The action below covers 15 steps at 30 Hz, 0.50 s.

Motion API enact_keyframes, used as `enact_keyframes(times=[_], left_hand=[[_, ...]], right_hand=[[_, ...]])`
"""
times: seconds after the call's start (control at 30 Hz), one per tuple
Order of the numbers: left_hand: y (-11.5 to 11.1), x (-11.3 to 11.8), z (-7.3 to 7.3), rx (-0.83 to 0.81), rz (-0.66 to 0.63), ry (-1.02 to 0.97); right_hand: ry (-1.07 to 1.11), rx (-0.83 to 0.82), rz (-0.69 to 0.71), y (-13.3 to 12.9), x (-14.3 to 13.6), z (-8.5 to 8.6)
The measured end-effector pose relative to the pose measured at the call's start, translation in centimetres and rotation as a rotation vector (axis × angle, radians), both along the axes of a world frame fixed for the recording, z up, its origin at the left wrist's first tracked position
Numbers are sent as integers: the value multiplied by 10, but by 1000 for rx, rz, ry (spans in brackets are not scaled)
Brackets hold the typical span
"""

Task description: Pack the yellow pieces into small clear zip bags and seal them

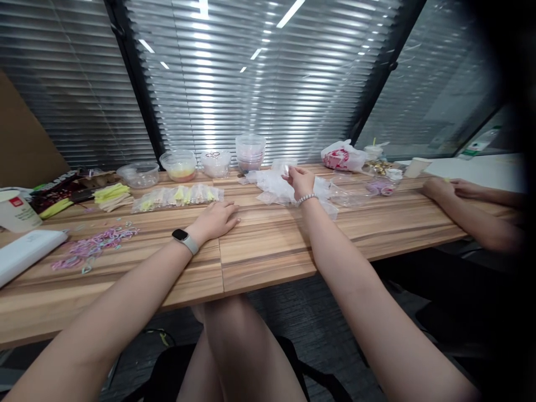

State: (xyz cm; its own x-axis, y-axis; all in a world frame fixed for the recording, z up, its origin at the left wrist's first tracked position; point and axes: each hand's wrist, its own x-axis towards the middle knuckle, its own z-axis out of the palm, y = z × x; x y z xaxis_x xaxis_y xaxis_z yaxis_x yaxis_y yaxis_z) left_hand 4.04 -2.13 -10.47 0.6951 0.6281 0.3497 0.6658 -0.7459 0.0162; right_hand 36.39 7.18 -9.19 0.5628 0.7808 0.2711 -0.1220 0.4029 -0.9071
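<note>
Reader: State of the hands?

Guide: Hands are well apart. Left hand (215,219) lies palm down on the tabletop (259,245), fingers loosely extended and holding nothing visible. Right hand (300,181) is at a pile of clear plastic bags (272,187), its fingers bent and fingertips drawn together. Whether a bag is gripped cannot be told.

Reader: Location of the bags?

Guide: They lie loose and overlapping on the tabletop, ahead of the person and right of center. Part of the pile is hidden behind the right hand.

Reader: Items near the left hand?

Guide: Filled packets (180,197) lie in a row just beyond it; contact cannot be confirmed. Further left are a stack of yellow strips (111,195) and a spread of colored loops (98,245).

Reader: Items along the far edge?

Guide: Four clear containers stand in a line: a shallow tub (139,176), a tub with yellow contents (180,172), a tub with whitish contents (215,166) and a taller tub (250,155). A white-and-red carrier bag (343,157) sits right of the pile.

Reader: Other personnel?

Guide: A co-worker's forearms (473,220) reach in from the right.
</note>
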Motion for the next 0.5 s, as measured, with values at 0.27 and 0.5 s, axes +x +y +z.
enact_keyframes(times=[0.27,0.5], left_hand=[[5,2,4,0,127,-445],[-2,6,16,253,-42,-507]], right_hand=[[162,-1,914,-46,-85,13],[-19,-66,1178,-79,-143,5]])
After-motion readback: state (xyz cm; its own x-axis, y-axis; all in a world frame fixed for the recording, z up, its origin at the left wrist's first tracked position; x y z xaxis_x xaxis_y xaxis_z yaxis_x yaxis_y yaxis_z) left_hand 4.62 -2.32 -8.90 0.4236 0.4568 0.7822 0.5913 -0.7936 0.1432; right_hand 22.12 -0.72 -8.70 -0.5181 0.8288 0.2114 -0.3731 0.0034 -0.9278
